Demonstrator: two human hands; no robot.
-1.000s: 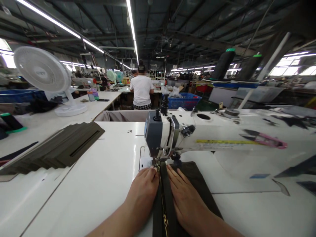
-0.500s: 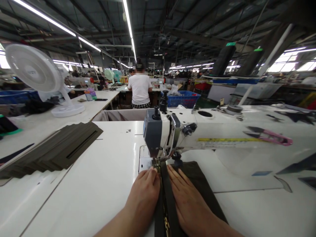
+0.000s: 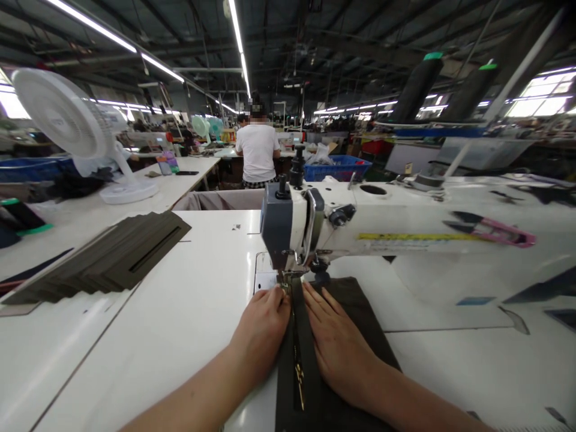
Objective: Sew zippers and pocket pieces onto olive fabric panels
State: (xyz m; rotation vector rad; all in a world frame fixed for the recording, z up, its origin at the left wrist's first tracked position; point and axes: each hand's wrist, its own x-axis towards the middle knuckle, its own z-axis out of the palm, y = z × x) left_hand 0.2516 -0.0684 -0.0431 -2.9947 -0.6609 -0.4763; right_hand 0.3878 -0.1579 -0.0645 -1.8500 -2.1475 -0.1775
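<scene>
A dark olive fabric panel (image 3: 351,300) lies under the needle end of a white sewing machine (image 3: 405,210). Along its left part runs a zipper (image 3: 295,336) with a gold pull (image 3: 299,375). My left hand (image 3: 263,327) has its fingers curled and pinched on the zipper's left edge, close to the presser foot (image 3: 285,281). On the panel to the right of the zipper, my right hand (image 3: 337,342) lies flat, fingers stretched toward the machine. The fabric beneath both hands is hidden.
Left on the white table (image 3: 180,336) lies a fanned stack of olive pieces (image 3: 112,258), the top one slotted. Behind stand a white fan (image 3: 67,114) and a blue crate (image 3: 337,168). Pink-handled thread snips (image 3: 495,231) rest on the machine arm. A person (image 3: 257,150) faces away.
The view has tilted down slightly, so the scene sits higher in the picture. The gold zipper pull now shows more fully. Both hands keep nearly the same pose beside the presser foot.
</scene>
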